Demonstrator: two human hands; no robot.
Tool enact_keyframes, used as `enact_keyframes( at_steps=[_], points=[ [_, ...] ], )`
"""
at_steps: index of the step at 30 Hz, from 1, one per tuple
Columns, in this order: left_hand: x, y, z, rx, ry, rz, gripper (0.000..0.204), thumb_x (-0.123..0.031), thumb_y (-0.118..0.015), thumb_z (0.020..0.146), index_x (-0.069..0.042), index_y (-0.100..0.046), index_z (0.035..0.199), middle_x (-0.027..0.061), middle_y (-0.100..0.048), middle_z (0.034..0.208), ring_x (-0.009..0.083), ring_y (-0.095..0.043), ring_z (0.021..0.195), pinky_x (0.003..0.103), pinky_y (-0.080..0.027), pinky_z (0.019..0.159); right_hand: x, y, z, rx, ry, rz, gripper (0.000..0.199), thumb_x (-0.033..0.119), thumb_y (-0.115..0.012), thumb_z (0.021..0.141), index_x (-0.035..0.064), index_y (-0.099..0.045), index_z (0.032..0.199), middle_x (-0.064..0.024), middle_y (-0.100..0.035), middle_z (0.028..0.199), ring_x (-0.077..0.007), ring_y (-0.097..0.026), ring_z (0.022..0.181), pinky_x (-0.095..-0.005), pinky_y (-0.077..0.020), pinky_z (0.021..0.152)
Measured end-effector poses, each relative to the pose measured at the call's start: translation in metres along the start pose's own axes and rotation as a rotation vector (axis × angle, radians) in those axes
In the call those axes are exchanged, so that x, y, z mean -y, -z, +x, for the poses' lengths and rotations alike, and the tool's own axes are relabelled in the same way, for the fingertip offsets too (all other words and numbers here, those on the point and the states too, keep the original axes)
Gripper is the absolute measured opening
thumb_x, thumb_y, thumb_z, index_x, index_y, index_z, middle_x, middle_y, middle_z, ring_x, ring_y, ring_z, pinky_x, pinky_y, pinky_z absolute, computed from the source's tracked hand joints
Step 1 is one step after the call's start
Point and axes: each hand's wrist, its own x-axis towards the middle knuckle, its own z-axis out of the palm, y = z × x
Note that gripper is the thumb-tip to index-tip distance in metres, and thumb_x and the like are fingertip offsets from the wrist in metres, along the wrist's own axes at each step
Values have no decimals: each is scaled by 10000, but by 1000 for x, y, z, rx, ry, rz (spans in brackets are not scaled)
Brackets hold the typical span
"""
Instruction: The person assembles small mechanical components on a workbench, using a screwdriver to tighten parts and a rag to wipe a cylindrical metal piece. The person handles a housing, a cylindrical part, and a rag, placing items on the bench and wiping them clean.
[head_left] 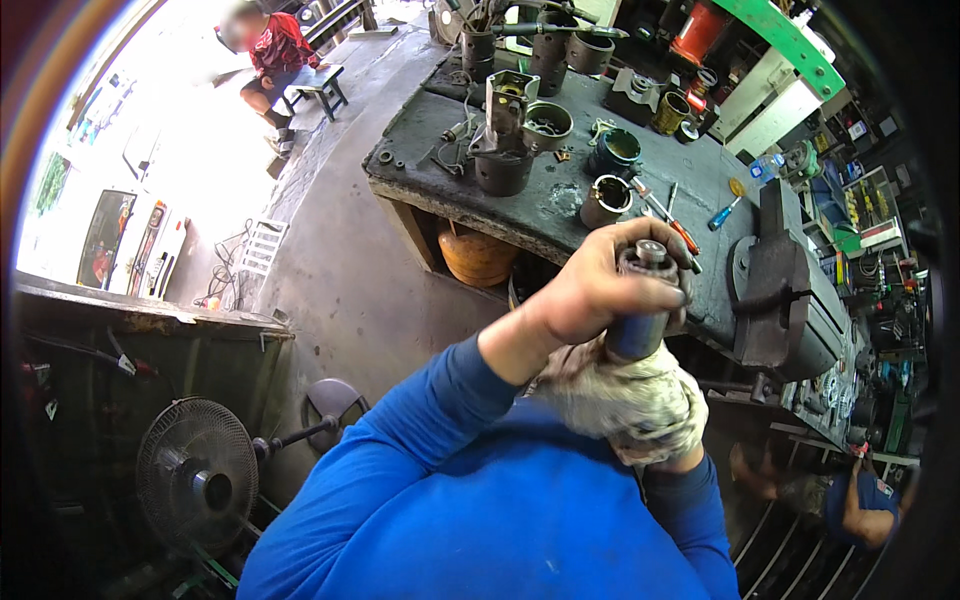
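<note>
In front of my chest I hold up a cylindrical metal part with a bluish body and a short round shaft end at its top. My left hand wraps round its upper end, fingers curled over the far side. Lower down, a dirty cream rag is bunched about the part. My right hand grips the part through this cloth, which covers most of its fingers. Just beyond my left hand, an open metal cup stands on the dark workbench.
Screwdrivers lie beside the cup, one red-handled, one blue-handled. A large bench vise is at the right. Tins and a metal housing stand farther back. A fan is at lower left. Two people sit apart, far left and lower right.
</note>
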Motion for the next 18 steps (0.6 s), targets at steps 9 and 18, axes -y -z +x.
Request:
enact_keyframes(
  at_steps=[9, 18],
  points=[
    [33, 28, 7, -472, -181, 283, 296, -151, -778, 919, -19, -640, 1144, 109, -721, 875, 208, -716, 754, 359, -600, 699, -24, -15, 32, -147, 252, -276, 433, 264, -792, 899, 79, -696, 1279, -100, -712, 1232, -309, -677, 1125, -438, -540, 968],
    [19, 68, 1, -889, -56, -450, 271, -256, -733, 931, -79, -553, 1029, 69, -658, 831, 239, -691, 731, 457, -626, 755, -26, -4, 1, -186, 94, 391, 450, 286, -647, 994, 77, -588, 1389, -104, -641, 1317, -291, -608, 1235, -451, -476, 1064]
  ],
)
